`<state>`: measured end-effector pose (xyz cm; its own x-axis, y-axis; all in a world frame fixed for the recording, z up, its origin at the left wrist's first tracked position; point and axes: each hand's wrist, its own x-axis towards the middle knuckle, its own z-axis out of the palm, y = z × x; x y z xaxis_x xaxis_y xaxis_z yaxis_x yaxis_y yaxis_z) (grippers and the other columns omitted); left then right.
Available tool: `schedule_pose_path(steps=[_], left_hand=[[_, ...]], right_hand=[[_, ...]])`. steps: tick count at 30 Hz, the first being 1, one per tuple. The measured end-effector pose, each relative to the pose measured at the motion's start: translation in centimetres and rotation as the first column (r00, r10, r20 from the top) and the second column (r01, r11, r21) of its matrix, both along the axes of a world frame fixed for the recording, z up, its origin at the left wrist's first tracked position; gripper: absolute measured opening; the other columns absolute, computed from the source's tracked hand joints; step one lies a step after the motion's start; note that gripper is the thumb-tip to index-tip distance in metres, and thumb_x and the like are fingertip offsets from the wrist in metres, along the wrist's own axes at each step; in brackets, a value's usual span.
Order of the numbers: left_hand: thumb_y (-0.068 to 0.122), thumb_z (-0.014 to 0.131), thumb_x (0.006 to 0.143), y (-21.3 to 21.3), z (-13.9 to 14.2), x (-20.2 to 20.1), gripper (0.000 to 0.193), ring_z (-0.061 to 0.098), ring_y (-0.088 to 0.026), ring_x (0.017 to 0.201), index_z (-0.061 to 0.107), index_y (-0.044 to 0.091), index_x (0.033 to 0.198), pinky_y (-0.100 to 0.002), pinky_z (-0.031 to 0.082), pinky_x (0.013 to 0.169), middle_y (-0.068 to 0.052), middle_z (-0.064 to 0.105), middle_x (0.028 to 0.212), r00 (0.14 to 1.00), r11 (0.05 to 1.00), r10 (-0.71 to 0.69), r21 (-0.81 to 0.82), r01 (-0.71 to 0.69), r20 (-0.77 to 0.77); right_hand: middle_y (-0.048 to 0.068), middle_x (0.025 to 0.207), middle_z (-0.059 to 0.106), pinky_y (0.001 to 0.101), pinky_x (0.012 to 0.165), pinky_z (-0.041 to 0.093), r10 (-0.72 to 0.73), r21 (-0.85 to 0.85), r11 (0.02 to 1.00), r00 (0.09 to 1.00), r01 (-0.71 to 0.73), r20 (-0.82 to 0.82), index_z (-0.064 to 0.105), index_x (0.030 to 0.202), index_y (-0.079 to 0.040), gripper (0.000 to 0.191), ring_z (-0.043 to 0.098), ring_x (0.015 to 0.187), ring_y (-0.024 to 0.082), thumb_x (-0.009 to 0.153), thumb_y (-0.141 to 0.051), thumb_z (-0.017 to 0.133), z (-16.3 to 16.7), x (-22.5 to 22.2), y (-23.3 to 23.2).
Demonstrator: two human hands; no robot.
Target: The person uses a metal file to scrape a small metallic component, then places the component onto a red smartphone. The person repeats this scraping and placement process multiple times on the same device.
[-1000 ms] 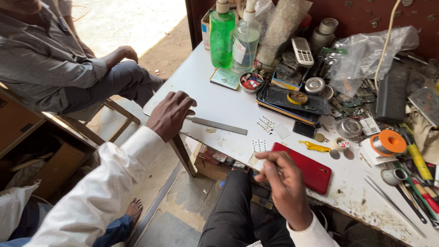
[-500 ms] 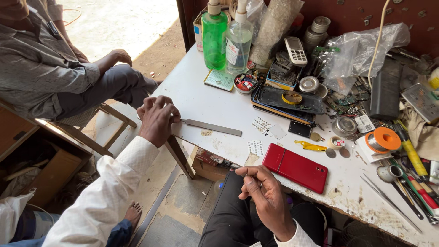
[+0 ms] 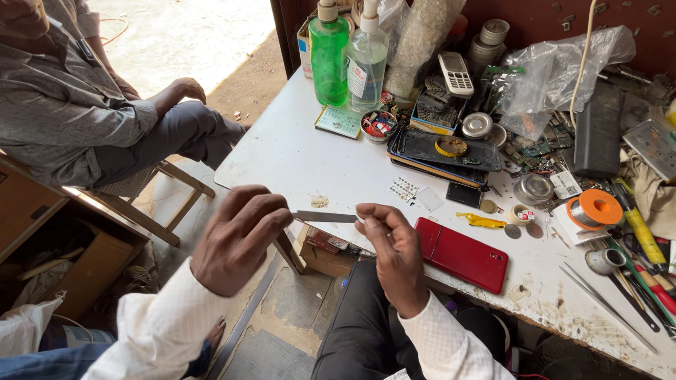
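Grey steel: a thin flat metal strip (image 3: pixel 325 217) spans the gap between both hands, level and just off the near edge of the white table (image 3: pixel 303 151). The left hand (image 3: pixel 236 239) pinches its left end, fingers closed around it; the right hand (image 3: pixel 396 257) holds the other end at its fingertips (image 3: pixel 362 217), the rest of that hand curled shut. The strip sits left of the red phone (image 3: pixel 461 255), which lies on the table by the right hand. Half a second ago the strip lay on the table under the left hand alone, with the right hand low over the lap; now it is lifted clear and both hands have it.
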<state>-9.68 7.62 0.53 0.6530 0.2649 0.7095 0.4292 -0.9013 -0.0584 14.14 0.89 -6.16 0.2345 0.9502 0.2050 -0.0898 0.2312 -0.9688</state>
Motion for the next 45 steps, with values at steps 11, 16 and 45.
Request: schedule_pose_path(steps=[11,16,45], left_hand=[[-0.007,0.068,0.094,-5.9,-6.0,6.7,0.021,0.071,-0.027,0.119,0.067,-0.002,0.114,-0.036,0.065,0.096,-0.015,0.069,0.121,0.453,0.714,0.224,-0.462,0.527,0.863],[-0.009,0.066,0.095,-7.7,-7.5,8.6,0.023,0.071,-0.031,0.119,0.07,-0.003,0.117,-0.038,0.062,0.101,-0.021,0.072,0.126,0.262,0.713,0.379,-0.461,0.529,0.887],[-0.02,0.065,0.088,-10.8,-8.7,9.7,0.044,0.07,-0.036,0.127,0.073,0.007,0.122,-0.027,0.065,0.088,-0.022,0.074,0.124,0.422,0.734,0.24,-0.448,0.51,0.874]], right_hand=[[0.013,0.113,0.074,0.033,0.1,0.06,-0.036,-0.035,0.999,0.996,0.039,0.087,0.068,0.116,0.002,0.025,0.073,0.109,0.019,0.102,-0.014,0.055,-0.5,-1.0,0.3],[0.009,0.102,0.076,0.0286,0.083,0.065,0.031,-0.167,0.986,0.998,-0.022,0.052,0.071,0.118,0.002,0.029,0.076,0.09,0.017,0.096,-0.014,0.063,1.0,-0.3,0.4],[0.0,0.066,0.066,0.0233,0.046,0.043,0.219,-0.454,0.89,0.9,-0.026,0.377,0.076,0.098,-0.004,0.024,0.053,0.054,0.006,0.093,-0.026,0.069,2.8,2.3,0.2]])
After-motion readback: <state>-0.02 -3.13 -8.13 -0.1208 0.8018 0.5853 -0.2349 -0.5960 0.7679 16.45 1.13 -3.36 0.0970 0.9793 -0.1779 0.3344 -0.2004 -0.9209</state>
